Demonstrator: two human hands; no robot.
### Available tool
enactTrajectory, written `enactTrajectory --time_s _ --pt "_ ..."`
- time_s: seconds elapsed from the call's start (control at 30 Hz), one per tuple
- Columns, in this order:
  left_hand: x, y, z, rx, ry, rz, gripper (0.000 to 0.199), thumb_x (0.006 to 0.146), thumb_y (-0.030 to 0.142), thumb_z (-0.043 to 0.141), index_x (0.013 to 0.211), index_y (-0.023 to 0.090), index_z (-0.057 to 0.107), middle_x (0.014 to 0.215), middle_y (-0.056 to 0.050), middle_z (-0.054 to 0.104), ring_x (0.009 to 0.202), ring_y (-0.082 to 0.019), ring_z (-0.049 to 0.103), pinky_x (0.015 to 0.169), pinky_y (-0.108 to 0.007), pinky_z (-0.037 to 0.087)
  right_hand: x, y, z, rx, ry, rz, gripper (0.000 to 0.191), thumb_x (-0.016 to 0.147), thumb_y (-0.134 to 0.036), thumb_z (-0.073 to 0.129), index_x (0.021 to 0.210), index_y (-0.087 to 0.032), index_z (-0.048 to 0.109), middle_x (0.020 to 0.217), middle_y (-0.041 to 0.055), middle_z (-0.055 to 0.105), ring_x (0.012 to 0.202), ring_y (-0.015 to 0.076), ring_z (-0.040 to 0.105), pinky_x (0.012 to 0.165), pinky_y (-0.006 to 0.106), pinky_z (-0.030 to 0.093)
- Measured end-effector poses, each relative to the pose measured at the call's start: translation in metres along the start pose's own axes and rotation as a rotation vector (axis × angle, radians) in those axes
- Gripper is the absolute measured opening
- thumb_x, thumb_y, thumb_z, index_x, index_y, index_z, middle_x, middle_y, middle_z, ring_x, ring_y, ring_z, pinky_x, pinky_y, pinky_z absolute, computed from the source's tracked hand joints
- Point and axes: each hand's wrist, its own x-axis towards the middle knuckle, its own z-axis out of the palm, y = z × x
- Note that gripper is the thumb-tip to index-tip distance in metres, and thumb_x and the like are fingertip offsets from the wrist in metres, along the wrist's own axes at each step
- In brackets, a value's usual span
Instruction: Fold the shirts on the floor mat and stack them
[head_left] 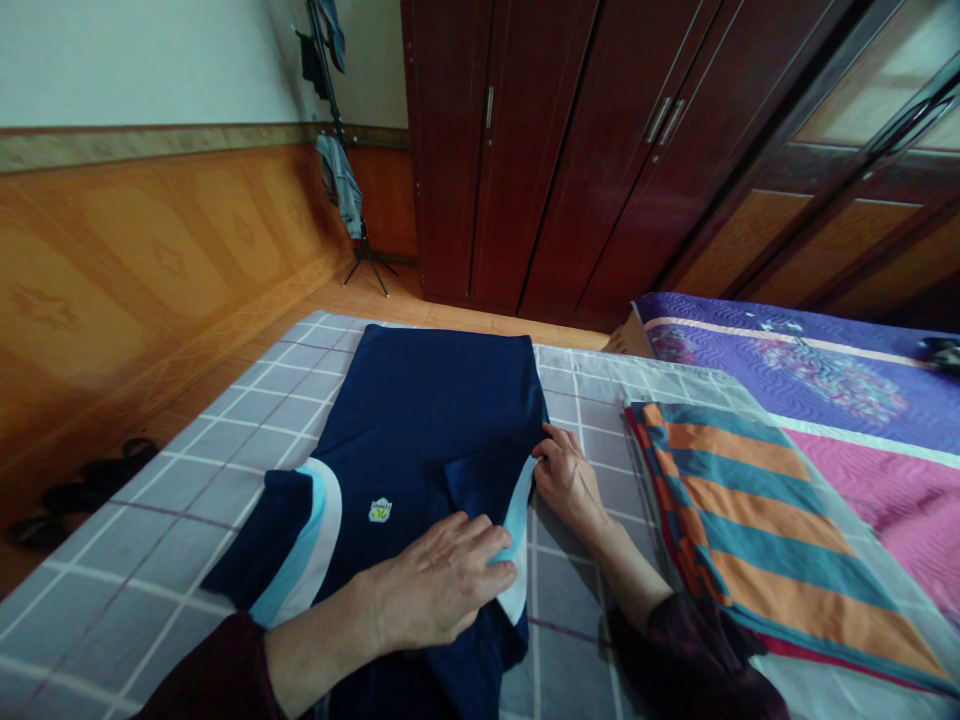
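Note:
A navy shirt (442, 390) with light blue and white bands lies on the grey checked bedcover (195, 460). One sleeve (277, 540) spreads out at the left; the other is folded inward over the shirt's body. My left hand (442, 580) is on that folded sleeve, its fingers bent together around the light blue band. At the shirt's right edge, my right hand (566, 475) pinches the navy cloth beside the top of the white band. A small badge (380, 510) shows on the shirt's front.
Folded orange and teal striped cloth (780, 500) lies at the right. Beyond it is a purple and pink bed (847, 370). A dark red wardrobe (525, 150) and a clothes stand (341, 180) are at the back. Dark shoes (82, 490) sit on the floor at left.

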Motion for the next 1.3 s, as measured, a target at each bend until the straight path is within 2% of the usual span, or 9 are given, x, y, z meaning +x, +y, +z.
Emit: enactTrajectory --time_s 0.2,0.33,0.5,0.67,0.77,0.83,1.0,1.17,1.3 --pt "-0.005 -0.010 -0.005 0.030 -0.056 -0.148 0.014 0.087 0.007 0.046 0.083 0.019 0.054 0.088 -0.002 0.057 0.088 -0.019 0.054 0.083 -0.033 0.043 0.001 0.003 -0.001 0.021 0.008 -0.017 0.029 0.072 -0.002 0.041 0.085 -0.015 0.064 0.120 0.0137 0.056 0.114 0.0253 0.046 0.096 0.043 0.045" --pt "-0.010 -0.010 -0.004 -0.010 -0.084 -0.203 0.020 0.085 0.003 0.044 0.085 0.019 0.056 0.090 -0.002 0.059 0.091 -0.019 0.057 0.086 -0.033 0.042 -0.001 -0.011 -0.009 0.004 0.061 -0.064 0.041 0.077 -0.003 0.039 0.112 -0.010 0.061 0.132 0.0175 0.049 0.125 0.0272 0.040 0.101 0.047 0.040" --pt "-0.004 0.000 0.005 -0.016 -0.054 -0.150 0.011 0.087 0.014 0.049 0.092 0.018 0.058 0.097 -0.005 0.062 0.095 -0.021 0.057 0.087 -0.034 0.044 -0.010 -0.045 -0.012 -0.012 -0.135 -0.354 0.049 0.090 -0.030 0.048 0.136 -0.012 0.045 0.148 0.0165 0.032 0.139 0.0314 0.022 0.107 0.053 0.031" --pt "-0.006 -0.001 -0.006 -0.040 -0.067 -0.197 0.009 0.088 0.021 0.053 0.085 0.018 0.061 0.090 -0.004 0.065 0.088 -0.019 0.061 0.086 -0.033 0.045 -0.021 -0.054 0.002 -0.051 -0.156 -0.401 0.066 0.089 -0.047 0.050 0.143 -0.012 0.035 0.151 0.0182 0.025 0.140 0.0336 0.017 0.109 0.056 0.027" --pt "-0.035 -0.023 -0.024 -0.073 0.029 -0.361 0.012 0.090 0.024 0.051 0.087 0.020 0.062 0.087 -0.002 0.064 0.085 -0.018 0.061 0.080 -0.029 0.045 -0.027 -0.052 0.009 -0.029 -0.196 -0.448 0.060 0.090 -0.044 0.050 0.141 -0.013 0.039 0.148 0.0171 0.032 0.138 0.0322 0.024 0.108 0.055 0.029" --pt "-0.071 -0.044 -0.031 -0.029 0.150 -0.637 0.016 0.092 0.026 0.047 0.096 0.021 0.061 0.095 -0.003 0.063 0.092 -0.019 0.060 0.081 -0.030 0.045 -0.029 -0.057 0.007 -0.012 -0.210 -0.438 0.059 0.091 -0.044 0.049 0.140 -0.013 0.041 0.147 0.0180 0.033 0.137 0.0324 0.027 0.107 0.055 0.032" --pt "-0.172 -0.076 -0.009 0.197 0.182 -1.278 0.036 0.091 0.044 0.043 0.106 0.014 0.057 0.101 -0.013 0.062 0.099 -0.029 0.057 0.084 -0.038 0.044 -0.029 -0.106 -0.022 0.158 -0.314 -0.589 0.060 0.092 -0.047 0.045 0.144 -0.018 0.035 0.151 0.0148 0.027 0.139 0.0296 0.023 0.109 0.054 0.029" --pt "-0.197 -0.071 0.028 0.200 0.210 -1.288 0.026 0.087 0.043 0.047 0.086 0.018 0.056 0.089 -0.009 0.061 0.092 -0.027 0.057 0.083 -0.036 0.043 -0.025 -0.166 -0.024 0.346 -0.631 -0.742 0.067 0.091 -0.058 0.040 0.142 -0.016 0.037 0.150 0.0145 0.028 0.140 0.0279 0.019 0.113 0.049 0.021" --pt "-0.189 -0.072 0.027 0.051 0.350 -1.295 0.013 0.085 0.032 0.045 0.079 0.021 0.050 0.081 -0.004 0.061 0.082 -0.023 0.059 0.077 -0.033 0.044 -0.027 -0.183 -0.008 0.352 -0.777 -0.748 0.066 0.091 -0.057 0.041 0.138 -0.011 0.044 0.148 0.0173 0.031 0.139 0.0305 0.022 0.114 0.050 0.017"
